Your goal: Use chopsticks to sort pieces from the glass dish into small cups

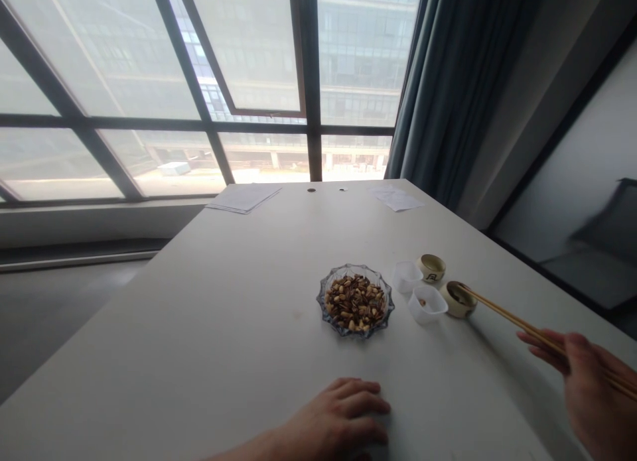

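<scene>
My right hand (587,375) grips a pair of wooden chopsticks (512,320), whose tips reach over the rim of a small ceramic cup (462,308). Something dark lies inside that cup, too small to name. Palm down on the table, my left hand (343,411) rests with its fingers apart and holds nothing. Beyond it stands a scalloped glass bowl (326,315) full of mixed nuts and seeds (355,302). Beside the bowl are two translucent plastic cups; the nearer plastic cup (428,310) holds a small brown piece, and the farther plastic cup (405,275) touches or nearly touches another ceramic cup (432,267).
The white table (223,315) runs toward a large window (259,149). Paper sheets (245,197) lie at its far left, more paper (398,198) at its far right. A dark round spot (311,190) shows near the far edge. A curtain (442,103) hangs at right.
</scene>
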### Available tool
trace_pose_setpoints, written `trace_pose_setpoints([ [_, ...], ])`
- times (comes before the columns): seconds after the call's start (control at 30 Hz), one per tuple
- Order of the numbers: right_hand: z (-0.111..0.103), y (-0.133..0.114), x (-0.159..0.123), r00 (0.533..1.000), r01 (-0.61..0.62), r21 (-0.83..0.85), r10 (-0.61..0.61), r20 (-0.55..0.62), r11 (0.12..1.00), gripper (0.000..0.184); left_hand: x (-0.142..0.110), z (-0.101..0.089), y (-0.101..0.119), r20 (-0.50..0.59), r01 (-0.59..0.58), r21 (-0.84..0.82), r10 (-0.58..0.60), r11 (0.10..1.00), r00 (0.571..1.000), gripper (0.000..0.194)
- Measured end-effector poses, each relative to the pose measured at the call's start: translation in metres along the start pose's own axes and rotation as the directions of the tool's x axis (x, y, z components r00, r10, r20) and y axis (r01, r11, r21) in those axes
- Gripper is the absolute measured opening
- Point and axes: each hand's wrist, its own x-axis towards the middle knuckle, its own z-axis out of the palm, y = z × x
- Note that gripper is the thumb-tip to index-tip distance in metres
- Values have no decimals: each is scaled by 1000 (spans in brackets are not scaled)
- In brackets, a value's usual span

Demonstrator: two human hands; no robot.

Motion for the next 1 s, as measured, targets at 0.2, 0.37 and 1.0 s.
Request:
trace_pose_setpoints([
  [0.2,4,-4,-5,998,-64,-82,64,-4,995,40,0,0,-1,11,-2,-5,2,1000,1000,19],
  [0.37,1,-9,-4,999,29,-112,-26,25,993,38,0,2,-1,11,4,-13,-4,1000,1000,19],
  [1.0,113,-49,-49,551,53,341,-313,774,938,29,0,5,-5,-15,-38,32,38,999,999,14],
])
